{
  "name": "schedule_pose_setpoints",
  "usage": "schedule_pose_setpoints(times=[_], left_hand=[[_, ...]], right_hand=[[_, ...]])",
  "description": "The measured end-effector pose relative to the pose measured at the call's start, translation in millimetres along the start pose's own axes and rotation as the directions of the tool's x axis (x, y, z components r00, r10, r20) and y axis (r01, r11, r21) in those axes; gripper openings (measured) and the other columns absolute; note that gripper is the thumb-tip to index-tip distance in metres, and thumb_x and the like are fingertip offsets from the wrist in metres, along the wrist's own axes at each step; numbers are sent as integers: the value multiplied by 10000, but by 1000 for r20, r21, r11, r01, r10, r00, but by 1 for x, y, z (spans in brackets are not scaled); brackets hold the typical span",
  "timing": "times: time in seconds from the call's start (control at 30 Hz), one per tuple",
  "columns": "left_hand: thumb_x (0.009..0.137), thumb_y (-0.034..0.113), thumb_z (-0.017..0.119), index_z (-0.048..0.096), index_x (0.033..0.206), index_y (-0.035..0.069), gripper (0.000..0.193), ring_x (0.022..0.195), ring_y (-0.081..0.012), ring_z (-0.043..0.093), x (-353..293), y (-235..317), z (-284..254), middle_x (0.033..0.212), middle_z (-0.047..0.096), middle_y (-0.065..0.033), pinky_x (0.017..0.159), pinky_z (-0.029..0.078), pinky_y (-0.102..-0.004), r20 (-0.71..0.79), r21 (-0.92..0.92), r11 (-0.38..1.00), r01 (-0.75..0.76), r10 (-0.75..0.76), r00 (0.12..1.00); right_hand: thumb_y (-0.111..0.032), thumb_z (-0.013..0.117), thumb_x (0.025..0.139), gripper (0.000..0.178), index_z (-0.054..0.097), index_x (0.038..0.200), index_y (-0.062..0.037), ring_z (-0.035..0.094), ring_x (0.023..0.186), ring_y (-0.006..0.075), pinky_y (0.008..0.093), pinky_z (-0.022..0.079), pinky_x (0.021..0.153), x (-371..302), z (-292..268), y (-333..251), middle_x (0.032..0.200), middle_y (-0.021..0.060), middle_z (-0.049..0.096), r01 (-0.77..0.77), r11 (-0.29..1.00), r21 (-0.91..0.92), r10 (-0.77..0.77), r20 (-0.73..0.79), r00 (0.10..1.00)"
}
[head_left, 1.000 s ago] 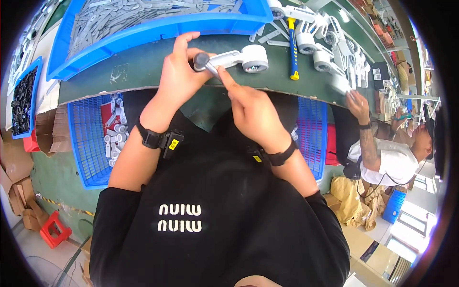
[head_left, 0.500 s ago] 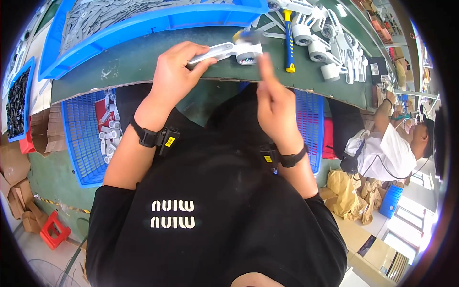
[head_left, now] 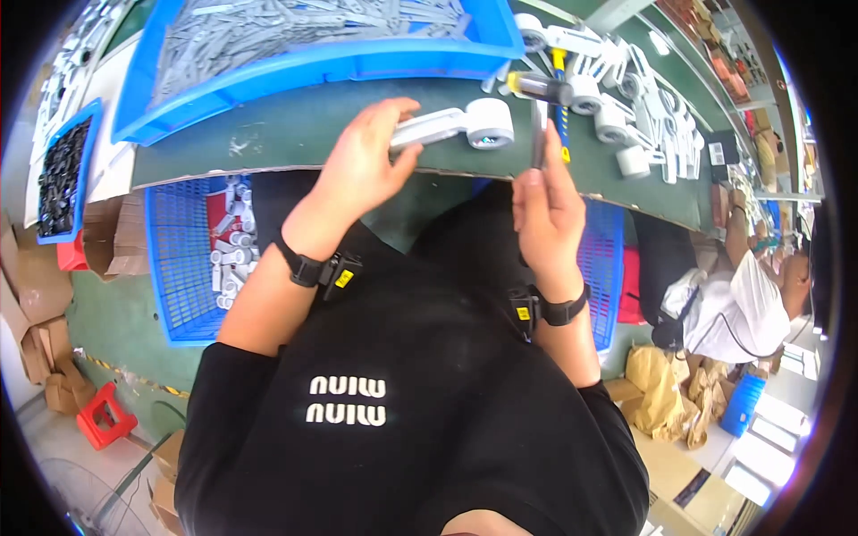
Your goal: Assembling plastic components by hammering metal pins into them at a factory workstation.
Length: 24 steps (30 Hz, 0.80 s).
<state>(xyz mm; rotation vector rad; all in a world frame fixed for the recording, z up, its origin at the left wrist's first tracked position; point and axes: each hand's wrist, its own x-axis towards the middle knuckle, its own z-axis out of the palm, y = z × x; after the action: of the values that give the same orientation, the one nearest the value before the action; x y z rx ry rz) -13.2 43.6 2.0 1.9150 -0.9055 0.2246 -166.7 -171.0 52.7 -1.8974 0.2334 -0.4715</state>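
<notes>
My left hand [head_left: 365, 159] is closed around the flat arm of a white plastic part with a round cylindrical end [head_left: 490, 123]. That part is held over the near edge of the green bench, its round end pointing right. My right hand [head_left: 550, 210] grips the handle of a small hammer [head_left: 539, 87] with a yellow and dark head. The hammer is raised to the right of the round end and apart from it. Behind it, a second tool with a yellow and blue handle [head_left: 563, 134] lies on the bench, partly hidden.
A blue tray [head_left: 357, 64] of grey flat strips stands at the back. Many similar white parts [head_left: 612, 121] are heaped at the right. Blue baskets [head_left: 183, 268] flank my legs, the left one holding white parts. A person in white [head_left: 746, 299] works at far right.
The hammer has moved from the round end out to the right, clear of the part. My left hand keeps its hold. The whole view has shifted a little.
</notes>
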Motion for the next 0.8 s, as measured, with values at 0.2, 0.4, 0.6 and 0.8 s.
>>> schedule_pose_setpoints(times=[0.2,0.4,0.6,0.8], left_hand=[[849,-124,821,689,1350,16,537,1121,-166,707,16,14,-14,1194,738,-70,1024,569,-343,-313,-628,777,-50,-193,930],[912,101,826,730,1369,45,470,1152,-375,740,48,43,-10,1236,777,-187,1104,555,-474,-15,161,978,-130,135,991],[923,114,790,763,1277,49,361,1101,-353,756,47,50,5,1186,808,-146,1032,568,-470,34,239,925,-294,295,955],[972,76,688,810,1181,61,243,943,-364,794,106,-20,-126,997,823,-166,929,616,-458,-232,453,861,231,-136,963]], right_hand=[[-61,526,1145,597,439,1733,-112,475,639,27,203,442,593,18,-8,21,809,-46,585,-48,982,180,39,54,998],[-63,498,1166,601,389,1753,-126,465,597,33,209,428,524,52,2,42,805,-37,575,-75,930,360,50,77,996],[-90,521,1172,635,318,1774,-106,444,593,48,219,433,521,57,-1,63,803,-19,545,-87,861,501,24,129,991],[-70,545,1136,650,346,1755,-62,439,574,59,242,421,521,58,-9,53,789,-11,525,-158,824,543,85,157,984]])
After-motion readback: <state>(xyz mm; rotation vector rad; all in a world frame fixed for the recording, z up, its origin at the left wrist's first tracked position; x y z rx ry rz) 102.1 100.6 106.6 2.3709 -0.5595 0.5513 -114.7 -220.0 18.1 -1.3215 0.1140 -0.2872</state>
